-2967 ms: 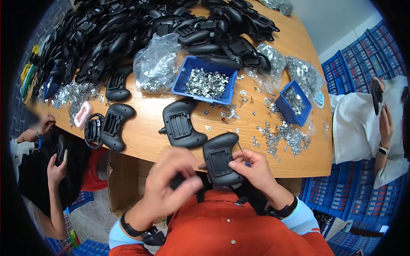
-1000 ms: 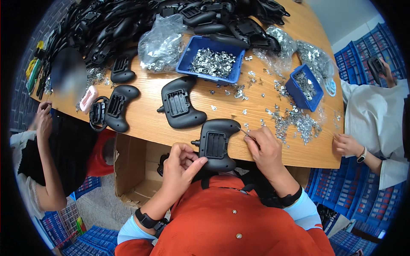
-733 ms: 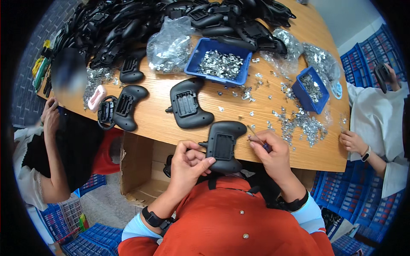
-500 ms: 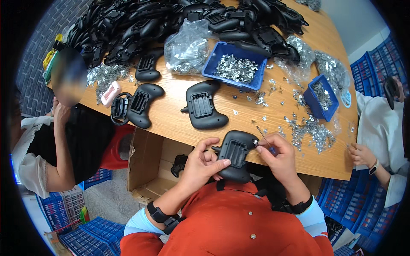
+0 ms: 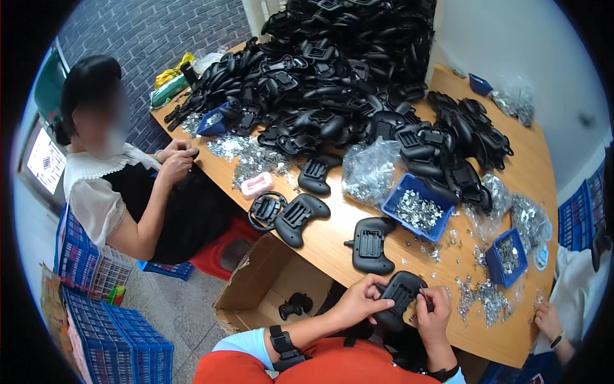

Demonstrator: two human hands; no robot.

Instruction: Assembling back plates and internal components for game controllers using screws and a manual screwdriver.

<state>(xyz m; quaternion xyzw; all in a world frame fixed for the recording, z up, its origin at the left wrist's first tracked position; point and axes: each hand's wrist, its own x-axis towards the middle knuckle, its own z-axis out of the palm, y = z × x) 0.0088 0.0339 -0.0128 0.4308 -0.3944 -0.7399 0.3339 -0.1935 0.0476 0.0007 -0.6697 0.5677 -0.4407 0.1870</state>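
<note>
My left hand (image 5: 357, 304) grips a black game controller shell (image 5: 400, 293), thumb on its face and fingers beneath. The shell has an open battery bay facing up and is held at the table's near edge. At its right grip my right hand (image 5: 435, 312) is closed in a pinch around a thin metal tool, now mostly hidden by the fingers. Just beyond lies another black controller (image 5: 371, 246), bay up. To its right, a blue bin (image 5: 419, 208) holds small silver metal pieces, with more scattered around it.
Black controllers form a large heap (image 5: 332, 96) at the back. A smaller blue bin (image 5: 506, 257) and plastic bags (image 5: 369, 171) of metal pieces stand on the table. Below its edge is a cardboard box (image 5: 256, 281). Co-workers sit left and right; a person's hand (image 5: 549, 323) is at right.
The view has swung left and up, showing more of the heap and the left co-worker. My right hand's fingers have closed in on the shell's right grip; my left hand keeps its hold.
</note>
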